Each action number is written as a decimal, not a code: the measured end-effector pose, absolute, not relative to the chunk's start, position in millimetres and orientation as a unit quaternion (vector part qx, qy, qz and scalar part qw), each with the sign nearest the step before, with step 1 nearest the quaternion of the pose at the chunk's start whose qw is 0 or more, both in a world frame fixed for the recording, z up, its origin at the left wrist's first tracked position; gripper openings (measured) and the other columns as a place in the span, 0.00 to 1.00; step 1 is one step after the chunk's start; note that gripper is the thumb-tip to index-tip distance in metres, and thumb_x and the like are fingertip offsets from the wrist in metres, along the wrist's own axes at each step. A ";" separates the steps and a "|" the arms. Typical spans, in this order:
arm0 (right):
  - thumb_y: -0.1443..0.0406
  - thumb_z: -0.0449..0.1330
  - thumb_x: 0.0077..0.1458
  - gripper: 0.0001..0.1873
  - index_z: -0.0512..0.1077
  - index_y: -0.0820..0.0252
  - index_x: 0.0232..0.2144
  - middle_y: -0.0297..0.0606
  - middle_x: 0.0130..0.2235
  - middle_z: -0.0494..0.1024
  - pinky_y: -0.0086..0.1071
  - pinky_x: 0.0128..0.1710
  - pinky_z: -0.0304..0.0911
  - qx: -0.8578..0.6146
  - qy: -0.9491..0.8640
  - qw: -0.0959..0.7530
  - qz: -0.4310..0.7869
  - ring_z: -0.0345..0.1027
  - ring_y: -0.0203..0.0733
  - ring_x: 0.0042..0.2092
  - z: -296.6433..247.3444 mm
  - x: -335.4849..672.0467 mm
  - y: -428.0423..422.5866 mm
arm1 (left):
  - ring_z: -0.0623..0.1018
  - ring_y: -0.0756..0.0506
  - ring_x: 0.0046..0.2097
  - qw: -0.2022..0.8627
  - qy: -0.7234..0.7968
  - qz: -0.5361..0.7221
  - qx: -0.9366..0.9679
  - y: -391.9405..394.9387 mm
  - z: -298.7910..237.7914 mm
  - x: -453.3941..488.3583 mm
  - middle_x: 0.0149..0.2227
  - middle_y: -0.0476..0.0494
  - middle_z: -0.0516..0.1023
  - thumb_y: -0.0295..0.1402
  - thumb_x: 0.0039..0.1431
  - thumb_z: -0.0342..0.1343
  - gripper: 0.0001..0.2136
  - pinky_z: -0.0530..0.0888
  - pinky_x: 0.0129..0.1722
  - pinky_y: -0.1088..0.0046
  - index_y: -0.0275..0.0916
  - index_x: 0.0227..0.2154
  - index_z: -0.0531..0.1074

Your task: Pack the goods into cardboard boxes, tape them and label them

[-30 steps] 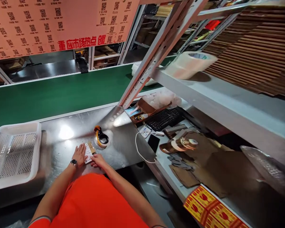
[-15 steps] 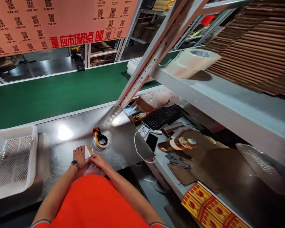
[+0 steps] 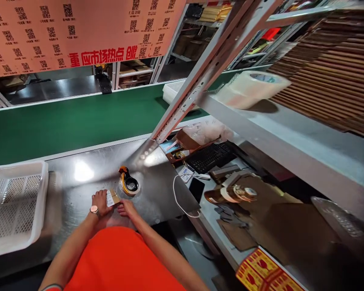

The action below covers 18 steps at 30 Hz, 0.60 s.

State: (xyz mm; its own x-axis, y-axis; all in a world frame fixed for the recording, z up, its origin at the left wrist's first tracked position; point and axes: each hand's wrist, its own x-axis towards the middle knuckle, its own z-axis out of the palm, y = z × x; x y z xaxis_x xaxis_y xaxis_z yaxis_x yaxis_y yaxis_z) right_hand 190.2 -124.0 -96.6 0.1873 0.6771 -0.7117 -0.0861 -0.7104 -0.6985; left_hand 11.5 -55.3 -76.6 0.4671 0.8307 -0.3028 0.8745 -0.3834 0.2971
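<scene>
A small brown cardboard box with a white label (image 3: 112,197) rests on the steel worktable (image 3: 79,190) just in front of me. My left hand (image 3: 100,202), with a watch on its wrist, grips the box's left side. My right hand (image 3: 126,207) holds its right lower corner with the fingertips. A tape dispenser (image 3: 128,183) with an orange handle lies on the table just beyond the box, close to my right hand.
A white perforated plastic basket (image 3: 15,206) stands at the left. A green conveyor belt (image 3: 73,119) runs behind the table. To the right are a keyboard (image 3: 210,155), a phone with a white cable (image 3: 195,188), cardboard pieces and a shelf with a tape roll (image 3: 251,87).
Both hands stay on the small box; the left hand has closed round its side and the box is tipped up slightly. The view has shifted a little.
</scene>
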 end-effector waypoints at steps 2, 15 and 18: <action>0.45 0.64 0.69 0.22 0.79 0.58 0.40 0.40 0.35 0.84 0.36 0.36 0.78 -0.701 -0.198 0.323 0.605 0.80 0.44 0.35 -89.7 193.8 -119.7 | 0.80 0.26 0.64 0.223 0.505 -0.046 0.832 -56.5 -70.5 11.5 0.64 0.28 0.81 0.44 0.57 0.73 0.39 0.77 0.61 0.51 0.38 0.70 0.73; 0.51 0.67 0.65 0.17 0.82 0.56 0.46 0.45 0.42 0.90 0.36 0.37 0.80 -0.584 -0.148 0.443 0.664 0.84 0.48 0.40 -40.8 194.9 -112.5 | 0.68 0.23 0.78 0.321 0.649 0.184 0.665 -48.5 -43.4 -56.5 0.73 0.22 0.72 0.39 0.56 0.69 0.41 0.68 0.77 0.40 0.37 0.72 0.67; 0.51 0.70 0.63 0.19 0.80 0.54 0.50 0.46 0.49 0.91 0.40 0.46 0.83 -0.541 -0.137 0.498 0.664 0.86 0.51 0.48 -32.2 190.5 -112.2 | 0.81 0.28 0.69 0.402 0.660 0.235 0.590 -61.1 -45.2 -43.8 0.66 0.22 0.81 0.50 0.73 0.51 0.31 0.80 0.66 0.44 0.37 0.71 0.67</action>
State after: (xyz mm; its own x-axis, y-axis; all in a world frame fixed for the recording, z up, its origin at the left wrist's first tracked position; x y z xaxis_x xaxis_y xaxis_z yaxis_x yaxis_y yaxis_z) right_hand 190.5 -112.2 -32.2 0.0816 0.8092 -0.5819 -0.5121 -0.4668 -0.7210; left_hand -43.8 -61.1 -45.2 0.0180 0.9673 -0.2531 0.5899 0.1942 0.7838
